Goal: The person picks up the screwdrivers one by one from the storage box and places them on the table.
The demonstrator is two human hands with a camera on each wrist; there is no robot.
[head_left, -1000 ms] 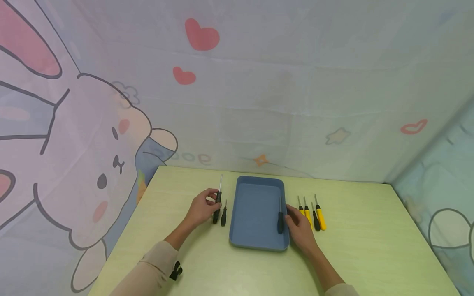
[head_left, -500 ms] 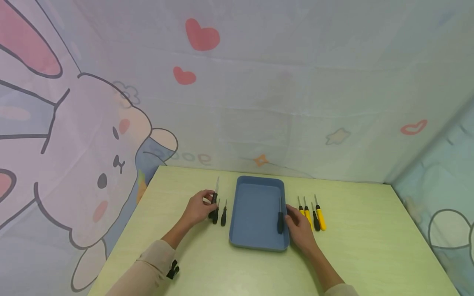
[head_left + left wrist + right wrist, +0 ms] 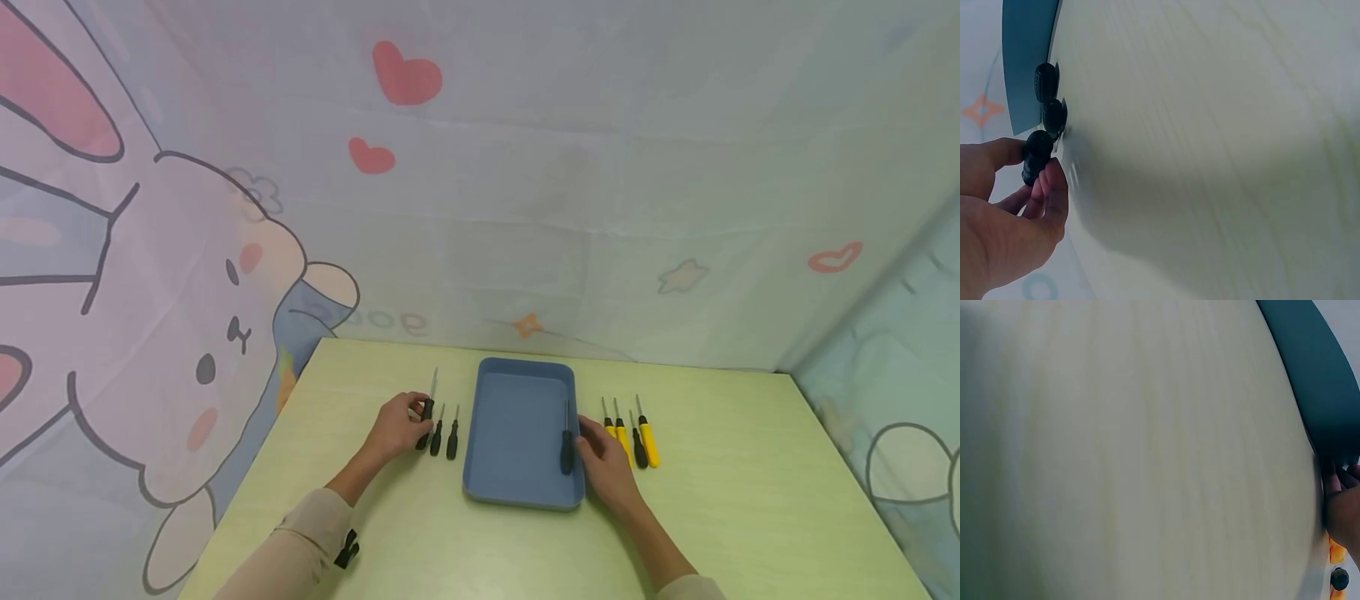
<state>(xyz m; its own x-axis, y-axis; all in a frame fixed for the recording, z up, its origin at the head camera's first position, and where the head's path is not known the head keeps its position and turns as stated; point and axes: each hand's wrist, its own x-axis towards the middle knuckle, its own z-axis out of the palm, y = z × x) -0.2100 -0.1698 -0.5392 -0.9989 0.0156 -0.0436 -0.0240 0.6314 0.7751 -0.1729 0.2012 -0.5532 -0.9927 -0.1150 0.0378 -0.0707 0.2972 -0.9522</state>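
In the head view my left hand (image 3: 399,427) pinches a black-handled screwdriver (image 3: 426,423) with its shaft pointing away, left of the tray. The left wrist view shows the end of that handle between thumb and fingers, beside two other handles (image 3: 1054,117). Two smaller black screwdrivers (image 3: 452,440) lie side by side between that hand and the tray. My right hand (image 3: 609,467) grips the right wall of the blue tray (image 3: 480,417). Inside the tray, along its right wall, lies another black screwdriver (image 3: 567,452). In the right wrist view, only part of my right hand (image 3: 1344,515) shows.
Right of my right hand several screwdrivers lie in a row, with yellow handles (image 3: 649,446) and one black handle (image 3: 639,450); the hand partly covers the row. A printed cloth (image 3: 525,208) hangs behind the light-green table (image 3: 750,483).
My left hand has moved left and slightly toward me with its screwdriver, uncovering a small screwdriver beside the other one. The right hand stays at the tray.
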